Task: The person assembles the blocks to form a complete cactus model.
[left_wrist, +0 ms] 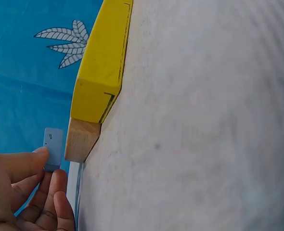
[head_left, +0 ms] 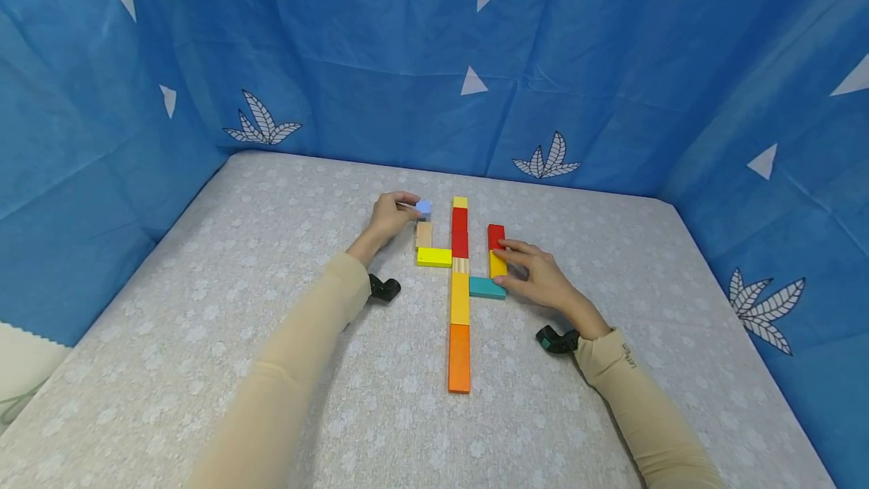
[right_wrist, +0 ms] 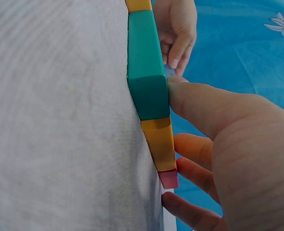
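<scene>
My left hand (head_left: pixel 389 216) pinches a light blue block (head_left: pixel 424 207) between thumb and fingers, just past the far end of a plain wooden block (head_left: pixel 424 234). That wooden block adjoins a bright yellow block (head_left: pixel 434 257), which lies crosswise. In the left wrist view the blue block (left_wrist: pixel 53 147) shows small dark marks. My right hand (head_left: pixel 539 278) rests with extended fingers along an amber block (head_left: pixel 498 264) and a red block (head_left: pixel 496 235) laid end to end. Its thumb touches the top of the teal block (right_wrist: pixel 149 72) near the amber one.
Between the hands runs a straight row: an orange block (head_left: pixel 459 358), an amber block (head_left: pixel 459 298), a striped wooden piece (head_left: pixel 460 265), red blocks (head_left: pixel 460 232) and a small yellow block (head_left: pixel 460 202). Patterned pale cloth (head_left: pixel 224 308) covers the table; blue curtains (head_left: pixel 380 36) hang around it.
</scene>
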Available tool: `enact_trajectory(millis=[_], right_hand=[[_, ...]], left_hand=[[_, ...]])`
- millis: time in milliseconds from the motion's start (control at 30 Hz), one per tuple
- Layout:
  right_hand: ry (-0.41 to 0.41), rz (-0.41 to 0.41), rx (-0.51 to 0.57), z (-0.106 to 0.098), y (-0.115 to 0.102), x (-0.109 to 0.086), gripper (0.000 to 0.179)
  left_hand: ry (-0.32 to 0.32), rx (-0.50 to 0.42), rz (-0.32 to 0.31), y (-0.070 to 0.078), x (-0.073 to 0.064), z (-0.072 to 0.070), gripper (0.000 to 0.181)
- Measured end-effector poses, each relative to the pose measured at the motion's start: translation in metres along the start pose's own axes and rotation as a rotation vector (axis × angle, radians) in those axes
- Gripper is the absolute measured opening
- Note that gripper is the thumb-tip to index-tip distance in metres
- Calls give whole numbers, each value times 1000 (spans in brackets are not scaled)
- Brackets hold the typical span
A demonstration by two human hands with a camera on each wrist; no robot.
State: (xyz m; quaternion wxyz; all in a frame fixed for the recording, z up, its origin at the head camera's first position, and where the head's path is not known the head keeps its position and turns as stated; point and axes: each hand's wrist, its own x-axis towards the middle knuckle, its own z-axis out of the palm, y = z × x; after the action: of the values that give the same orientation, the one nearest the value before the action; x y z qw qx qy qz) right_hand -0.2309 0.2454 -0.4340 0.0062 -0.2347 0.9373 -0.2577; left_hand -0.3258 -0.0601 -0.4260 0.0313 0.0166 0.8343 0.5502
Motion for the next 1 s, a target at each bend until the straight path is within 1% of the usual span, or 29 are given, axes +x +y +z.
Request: enact_trajectory(millis=[100, 300, 400, 700, 1000], right_hand=[[0, -4, 2, 0, 0, 0, 57], [2, -3, 0, 0, 0, 0, 57], [2, -5, 3, 0, 0, 0, 57], [2, -5, 1, 0, -1, 0, 57], [5, -15, 8, -1, -1, -1, 58]], left_hand=[[-10, 4, -5, -2, 0, 2, 32], [-22, 14, 26, -7, 2, 4, 31], [-28, 23, 29, -8, 1, 5, 31], [-32, 15, 32, -9, 0, 6, 29], [-37, 61, 35, -10, 1, 7, 30]])
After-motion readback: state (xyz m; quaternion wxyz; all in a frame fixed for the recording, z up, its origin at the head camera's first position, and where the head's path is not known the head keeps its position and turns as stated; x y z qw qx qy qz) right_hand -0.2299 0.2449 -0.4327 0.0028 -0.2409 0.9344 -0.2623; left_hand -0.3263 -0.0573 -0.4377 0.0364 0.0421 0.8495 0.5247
